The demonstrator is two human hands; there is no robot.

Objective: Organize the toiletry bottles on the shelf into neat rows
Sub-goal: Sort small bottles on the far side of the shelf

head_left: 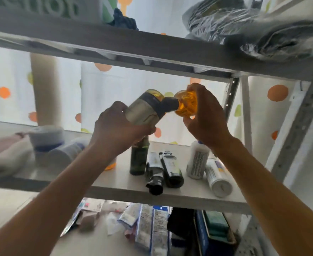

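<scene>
1. A curtain (152, 85) with orange and green dots hangs behind the rack.
2. Plastic-wrapped dark bundles (244, 24) lie on the top board, right.
3. A blue knitted cloth (123, 20) sits at the top, left of centre.
4. A box (41, 6) with large green letters stands at the top left.
5. Flat packets (148, 224) lie on the lowest board.
6. A dark blue case (213, 235) lies to their right.

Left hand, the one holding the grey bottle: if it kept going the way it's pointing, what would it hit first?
Probably the orange translucent bottle in the right hand; the grey bottle held by the left hand already seems to meet it, though depth is unclear.
</scene>
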